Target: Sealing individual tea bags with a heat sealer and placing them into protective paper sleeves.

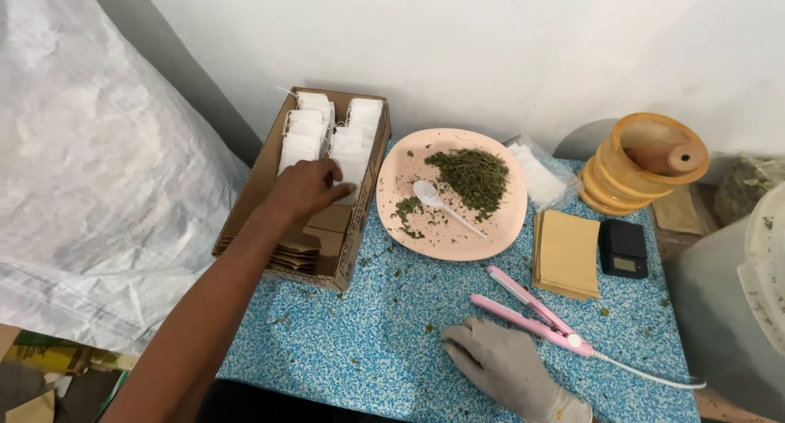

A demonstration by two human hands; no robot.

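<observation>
Blue speckled table: left hand grip pinching a white sachet (inside the cardboard box).

Open brown cardboard box at table's left edge, filled with rows of white sachets, clear plastic bag laid behind pink plate, tan envelope stack beside small black scale's grey screen

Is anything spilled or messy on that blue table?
Yes: green herb crumbs lie scattered on the blue table around the pink plate, off the main herb pile. Nothing looks damaged.
</observation>
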